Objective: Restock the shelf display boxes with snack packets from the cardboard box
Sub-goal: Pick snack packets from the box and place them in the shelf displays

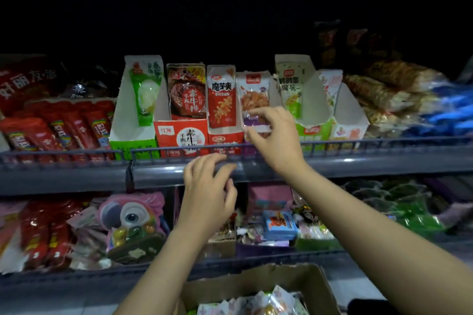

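Two shelves faced you in dim light, and on the upper one a row of display boxes stood behind a low wire rail (332, 144). Far left lay red sausage-style packets (51, 133) in a flat tray; next stood a green-and-white display box (133, 140) with a green packet (146, 92) upright in it, then a red display box (179, 135) with a dark red packet (186, 89), then a narrower red box (225, 139) holding an orange-red konjac packet (221, 96). Your left hand (208, 192) hovered in front of the shelf edge (76, 176) below that box, fingers loosely curled and slightly spread, holding nothing. Just right of it, your right hand (277, 135) reached over the rail to the white-and-purple packet (254, 96) standing in its own box, thumb and forefinger curved around the packet's lower part; whether they actually pinched it you could not tell. Further right stood a light green box (311, 130) with a yellow-green packet (290, 89), then a white box (350, 125), then piled brown bags (394, 84). On the lower shelf a pink parrot-shaped candy pack (130, 215) and a small blue box (280, 225) sat among mixed sweets. At the bottom, near your forearms, the open cardboard box (230, 286) held pale snack packets (256, 304).
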A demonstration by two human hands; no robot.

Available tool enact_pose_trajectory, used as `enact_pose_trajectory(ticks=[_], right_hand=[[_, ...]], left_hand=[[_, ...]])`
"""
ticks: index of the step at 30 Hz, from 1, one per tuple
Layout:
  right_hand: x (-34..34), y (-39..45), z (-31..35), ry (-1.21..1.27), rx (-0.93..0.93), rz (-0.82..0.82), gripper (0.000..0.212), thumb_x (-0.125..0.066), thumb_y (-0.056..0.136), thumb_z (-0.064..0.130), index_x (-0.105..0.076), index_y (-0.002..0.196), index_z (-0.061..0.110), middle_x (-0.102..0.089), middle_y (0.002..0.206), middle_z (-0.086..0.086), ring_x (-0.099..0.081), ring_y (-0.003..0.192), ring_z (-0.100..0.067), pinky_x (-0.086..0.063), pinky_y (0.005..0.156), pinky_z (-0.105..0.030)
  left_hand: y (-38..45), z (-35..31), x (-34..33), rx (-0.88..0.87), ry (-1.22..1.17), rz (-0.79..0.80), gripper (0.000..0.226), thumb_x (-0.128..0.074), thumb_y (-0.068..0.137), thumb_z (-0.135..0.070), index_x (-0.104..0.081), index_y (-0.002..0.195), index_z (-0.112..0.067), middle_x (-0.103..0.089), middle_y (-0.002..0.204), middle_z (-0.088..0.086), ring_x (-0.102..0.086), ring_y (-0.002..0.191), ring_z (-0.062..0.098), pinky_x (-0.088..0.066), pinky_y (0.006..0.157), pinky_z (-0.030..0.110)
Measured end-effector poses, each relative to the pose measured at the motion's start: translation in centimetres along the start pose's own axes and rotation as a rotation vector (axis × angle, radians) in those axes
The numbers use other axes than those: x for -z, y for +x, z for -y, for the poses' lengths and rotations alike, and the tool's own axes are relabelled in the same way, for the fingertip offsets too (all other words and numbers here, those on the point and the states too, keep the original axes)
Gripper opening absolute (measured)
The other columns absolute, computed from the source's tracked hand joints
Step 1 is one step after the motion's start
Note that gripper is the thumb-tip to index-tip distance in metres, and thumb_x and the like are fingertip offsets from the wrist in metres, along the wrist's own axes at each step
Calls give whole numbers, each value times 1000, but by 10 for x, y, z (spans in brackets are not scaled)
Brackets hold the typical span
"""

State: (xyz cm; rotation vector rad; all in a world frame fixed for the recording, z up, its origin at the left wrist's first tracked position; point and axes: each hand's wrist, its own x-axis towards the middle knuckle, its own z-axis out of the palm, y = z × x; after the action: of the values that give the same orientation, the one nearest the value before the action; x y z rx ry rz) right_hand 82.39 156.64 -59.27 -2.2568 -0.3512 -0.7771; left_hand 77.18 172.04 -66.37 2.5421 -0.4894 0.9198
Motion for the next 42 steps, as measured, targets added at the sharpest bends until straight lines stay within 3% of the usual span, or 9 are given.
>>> enact_pose_trajectory(ticks=[10,14,21,26,31,37,39,42], right_hand=[[-17,-169,-55,71,-288,120,19,-70,81,18,-68,100,16,-53,85,3,-54,81,-16,-46,77,-29],[-37,-223,-81,59,-472,235,20,-68,83,20,-67,103,16,-50,87,4,-53,75,-13,-48,73,-29],[-74,-305,-131,7,-747,427,21,-67,83,19,-68,103,15,-59,93,-5,-61,81,-23,-44,71,-28],[-94,-345,-164,-16,-893,518,23,-67,83,17,-68,106,14,-63,96,-9,-61,84,-24,-35,65,-24],[-112,-376,-194,-29,-1044,618,30,-66,84,20,-64,114,17,-60,115,-12,-61,97,-28,-45,78,-29],[-112,-399,-215,-101,-1114,616,42,-66,83,15,-60,124,15,-54,127,-11,-50,115,-28,-40,92,-27],[-111,-404,-220,-101,-1155,600,42,-67,82,15,-60,124,17,-52,130,-11,-48,119,-29,-40,95,-28],[-112,-409,-227,-93,-1170,585,37,-69,80,13,-65,117,16,-54,127,-11,-48,117,-30,-40,95,-28]], left_hand=[[-92,-23,-40,185,-70,322,38,-40,85,-29,-65,111,-14,-57,109,5,-58,100,26,-39,87,37],[-133,-27,-72,324,-98,504,32,-49,93,-22,-57,123,-16,-51,119,2,-50,110,21,-34,96,35],[-203,-23,-135,553,-164,790,34,-48,93,-23,-55,125,-15,-51,126,7,-52,114,27,-40,96,35],[-231,-20,-173,588,-162,934,33,-47,93,-23,-55,124,-16,-55,126,6,-53,113,25,-43,92,33],[-249,-22,-209,698,-295,1043,33,-48,94,-21,-57,124,-12,-60,124,8,-57,109,23,-44,89,27],[-268,-32,-239,895,-437,1116,34,-56,93,-19,-58,126,-11,-62,123,9,-57,112,21,-40,87,19],[-273,-35,-245,966,-477,1112,29,-60,91,-17,-63,119,-11,-63,122,7,-58,110,20,-41,88,19],[-277,-38,-250,1033,-481,1038,8,-66,87,-13,-71,92,-9,-69,103,4,-59,94,15,-45,88,22]])
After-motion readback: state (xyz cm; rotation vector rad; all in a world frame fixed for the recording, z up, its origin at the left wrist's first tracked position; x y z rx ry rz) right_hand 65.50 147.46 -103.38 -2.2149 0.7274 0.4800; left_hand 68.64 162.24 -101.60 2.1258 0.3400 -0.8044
